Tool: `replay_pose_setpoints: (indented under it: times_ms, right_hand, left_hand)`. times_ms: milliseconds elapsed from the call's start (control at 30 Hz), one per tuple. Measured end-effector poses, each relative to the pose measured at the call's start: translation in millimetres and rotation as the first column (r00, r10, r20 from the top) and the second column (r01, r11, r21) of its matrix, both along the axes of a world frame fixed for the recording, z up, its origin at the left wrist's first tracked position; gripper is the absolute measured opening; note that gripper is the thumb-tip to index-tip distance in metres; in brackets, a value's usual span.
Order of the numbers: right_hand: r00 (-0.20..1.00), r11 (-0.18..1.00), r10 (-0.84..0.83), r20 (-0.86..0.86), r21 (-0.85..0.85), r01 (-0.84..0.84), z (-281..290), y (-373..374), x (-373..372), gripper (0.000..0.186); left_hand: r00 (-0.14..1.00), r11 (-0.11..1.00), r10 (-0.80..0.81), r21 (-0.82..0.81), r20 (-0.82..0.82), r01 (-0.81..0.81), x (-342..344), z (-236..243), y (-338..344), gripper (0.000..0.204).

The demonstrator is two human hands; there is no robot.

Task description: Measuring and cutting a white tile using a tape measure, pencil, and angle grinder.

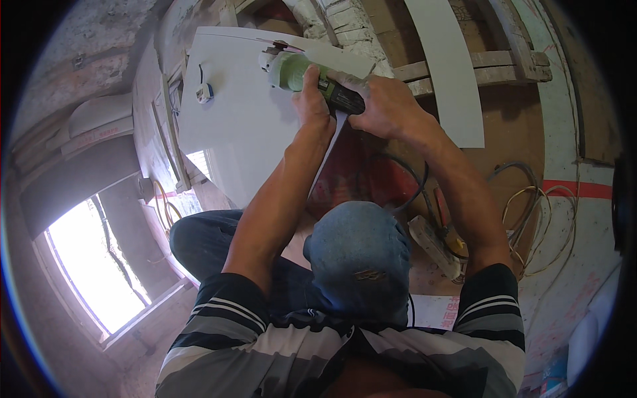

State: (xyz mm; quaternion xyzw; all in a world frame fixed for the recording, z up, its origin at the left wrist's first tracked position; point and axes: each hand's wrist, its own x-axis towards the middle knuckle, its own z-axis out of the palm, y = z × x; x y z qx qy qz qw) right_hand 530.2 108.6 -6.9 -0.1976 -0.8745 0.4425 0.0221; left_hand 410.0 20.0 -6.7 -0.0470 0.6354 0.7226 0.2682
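Both of my hands are closed on a green and black angle grinder [290,70] above a large white panel [245,113]. My left hand [312,101] wraps the body near its middle, thumb up along the side. Around the dark rear end is my right hand [388,103]. The grinder's head and thin disc [284,45] point away to the far left, close to the panel's far edge. Whether the disc touches the panel I cannot tell. A small white and blue tape measure [205,93] lies on the panel to the left.
A long white strip [454,79] rests across wooden beams [488,66] at the far right. Cables [541,199] lie coiled on the floor to the right, near a dusty power strip [434,245]. My bent knee [361,255] is close to the panel's near edge.
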Motion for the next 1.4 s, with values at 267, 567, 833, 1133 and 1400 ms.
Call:
replay_pose_setpoints:
  times_ms: [267,567,833,1133,1400]
  right_hand:
    - [1.000,1.000,0.011,0.005,0.020,-0.011,-2.1,1.3,11.4,0.068]
    - [0.998,1.000,0.005,-0.060,0.000,-0.005,5.9,2.1,27.4,0.073]
    - [1.000,1.000,-0.008,-0.013,0.010,0.008,0.1,0.4,35.4,0.073]
    - [0.995,0.999,-0.044,-0.089,-0.002,0.044,9.6,0.5,48.2,0.047]
    - [0.999,0.999,-0.015,-0.052,-0.029,0.013,23.0,4.6,64.0,0.074]
  left_hand:
    - [1.000,0.999,-0.013,0.048,0.011,0.013,13.0,2.5,1.5,0.037]
    - [1.000,0.999,-0.013,-0.042,-0.001,0.013,22.5,-1.3,-0.3,0.038]
    - [0.999,0.998,-0.033,-0.050,0.017,0.034,32.2,2.0,0.4,0.037]
    - [0.999,0.999,-0.029,-0.018,0.032,0.030,43.3,2.5,0.1,0.033]
    - [0.997,0.999,-0.038,-0.014,0.066,0.039,53.2,-2.7,-2.0,0.032]
